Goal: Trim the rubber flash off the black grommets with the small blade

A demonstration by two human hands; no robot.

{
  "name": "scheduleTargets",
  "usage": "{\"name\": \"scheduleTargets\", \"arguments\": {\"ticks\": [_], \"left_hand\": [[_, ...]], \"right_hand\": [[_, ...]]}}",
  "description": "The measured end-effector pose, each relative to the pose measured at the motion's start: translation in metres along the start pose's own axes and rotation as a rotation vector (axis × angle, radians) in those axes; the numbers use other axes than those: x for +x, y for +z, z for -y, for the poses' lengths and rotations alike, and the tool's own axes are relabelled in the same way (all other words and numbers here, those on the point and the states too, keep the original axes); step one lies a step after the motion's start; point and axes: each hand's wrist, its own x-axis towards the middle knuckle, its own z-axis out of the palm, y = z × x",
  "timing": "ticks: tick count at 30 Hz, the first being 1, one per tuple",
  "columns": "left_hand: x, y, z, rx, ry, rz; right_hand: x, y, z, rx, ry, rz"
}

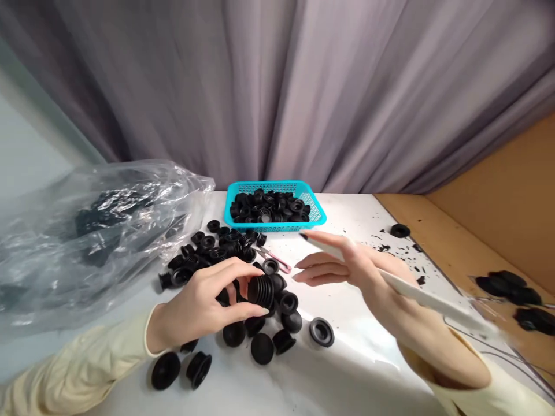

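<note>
Between the thumb and fingers of my left hand (pixel 208 297) is a black ribbed rubber plug (pixel 261 292), its rings facing right. My right hand (pixel 368 268) holds a slim white pen-like tool (pixel 427 299), whose long shaft runs back over the wrist; its exact kind is unclear. The lower fingers of that hand are stretched toward the left hand, with a gap between the hands. Loose black rubber plugs (pixel 262 348) lie under and around my left hand, some hidden by it. One flanged plug (pixel 321 332) lies apart on the white table (pixel 355 370).
A turquoise basket (pixel 318 218) full of black plugs stands at the back. Pink-handled scissors (pixel 280 263) lie by the pile. At left is a clear plastic bag (pixel 182 190) with dark contents. Black scraps (pixel 420 280) and a ring-shaped piece (pixel 399 230) lie at right.
</note>
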Motion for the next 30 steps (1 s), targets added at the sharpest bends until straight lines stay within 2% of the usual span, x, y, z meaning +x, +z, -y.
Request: {"name": "scheduleTargets", "arguments": {"ticks": [4,9,14,17,21,25,30], "left_hand": [[0.019,0.008,0.014,0.017,0.102,-0.069],[0.03,0.018,0.023,0.108,0.158,-0.141],[0.029,0.029,0.024,0.141,0.148,-0.178],[0.029,0.033,0.026,0.12,0.174,-0.145],[0.032,0.032,0.031,0.023,0.271,-0.043],[0.033,0.031,0.034,-0.105,0.249,0.037],[0.031,0.034,0.037,-0.116,0.226,0.051]], "right_hand": [[0.011,0.0,-0.001,0.041,0.038,0.025],[0.015,0.01,0.002,-0.09,0.113,0.067],[0.017,0.016,-0.007,0.112,0.131,0.147],[0.017,0.016,-0.008,0.204,0.216,0.164],[0.018,0.013,-0.006,0.289,0.285,0.185],[0.019,0.009,-0.009,0.367,0.298,0.225],[0.02,0.008,-0.015,0.378,0.319,0.265]]}}
